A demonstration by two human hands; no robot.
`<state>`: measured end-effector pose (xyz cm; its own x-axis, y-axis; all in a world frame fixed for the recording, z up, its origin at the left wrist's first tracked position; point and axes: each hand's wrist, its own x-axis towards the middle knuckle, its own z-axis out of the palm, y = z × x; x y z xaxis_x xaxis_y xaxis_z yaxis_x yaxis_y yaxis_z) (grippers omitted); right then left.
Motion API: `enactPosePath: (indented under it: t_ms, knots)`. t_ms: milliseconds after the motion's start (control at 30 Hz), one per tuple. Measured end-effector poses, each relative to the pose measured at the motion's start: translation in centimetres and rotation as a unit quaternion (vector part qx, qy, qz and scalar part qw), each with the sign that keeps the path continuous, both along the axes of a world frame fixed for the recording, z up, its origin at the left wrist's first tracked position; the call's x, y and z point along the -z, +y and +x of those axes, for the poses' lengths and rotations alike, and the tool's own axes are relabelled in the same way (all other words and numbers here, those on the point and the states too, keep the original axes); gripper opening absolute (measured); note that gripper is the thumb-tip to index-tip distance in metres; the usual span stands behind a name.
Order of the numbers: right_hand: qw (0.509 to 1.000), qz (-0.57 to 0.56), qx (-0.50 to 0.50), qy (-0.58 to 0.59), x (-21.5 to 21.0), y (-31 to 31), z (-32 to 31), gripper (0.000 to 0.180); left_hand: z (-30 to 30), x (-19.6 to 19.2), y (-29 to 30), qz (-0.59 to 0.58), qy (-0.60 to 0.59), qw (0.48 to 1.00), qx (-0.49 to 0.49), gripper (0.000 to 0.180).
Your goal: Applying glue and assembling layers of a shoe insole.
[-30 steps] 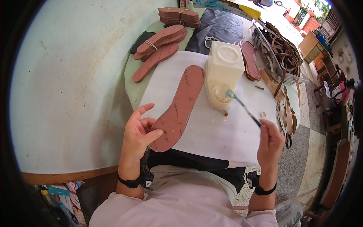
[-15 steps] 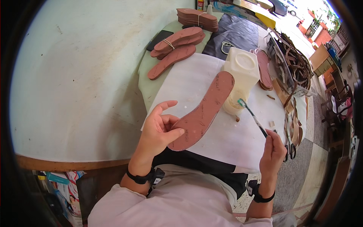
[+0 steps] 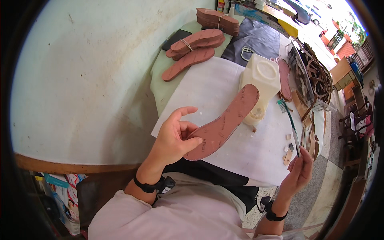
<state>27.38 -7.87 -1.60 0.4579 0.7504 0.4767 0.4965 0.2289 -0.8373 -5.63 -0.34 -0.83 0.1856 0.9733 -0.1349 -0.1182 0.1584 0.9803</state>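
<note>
A reddish-brown shoe insole is pinched near its heel between the thumb and fingers of my left hand. It slants up to the right over the white sheet, and its upper end overlaps the view of a pale plastic container. My right hand grips a toothbrush by the end of its dark handle. Its green bristles point upward, to the right of the container and apart from both container and insole.
Bundled insoles and a taller stack lie at the back. Another insole rests behind the container. A clear box full of brown strips stands at right. Small scraps lie near my right hand. The white sheet covers the work surface.
The toothbrush has moved right, away from the mouth of the container, and my right hand has shifted right and down with it. My left hand still holds the insole.
</note>
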Motion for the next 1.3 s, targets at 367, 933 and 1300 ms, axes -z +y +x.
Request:
enactPosePath:
  t_ms: [367, 933, 1300]
  knots:
    - [0.974, 0.013, -0.15, -0.168, -2.4, 0.3, -2.7, 0.018, 1.1, 0.0, -0.2, -0.014, 0.035, 0.999, 0.037, 0.072]
    - [0.969, 0.01, -0.083, -0.232, -2.0, 1.5, -2.0, 0.021, 0.8, -0.3, -0.7, -0.006, 0.056, 0.996, 0.069, 0.07]
    - [0.978, 0.015, -0.02, -0.207, -1.7, 1.9, -0.3, 0.019, 0.7, -0.3, -0.9, -0.024, 0.049, 0.995, 0.081, 0.065]
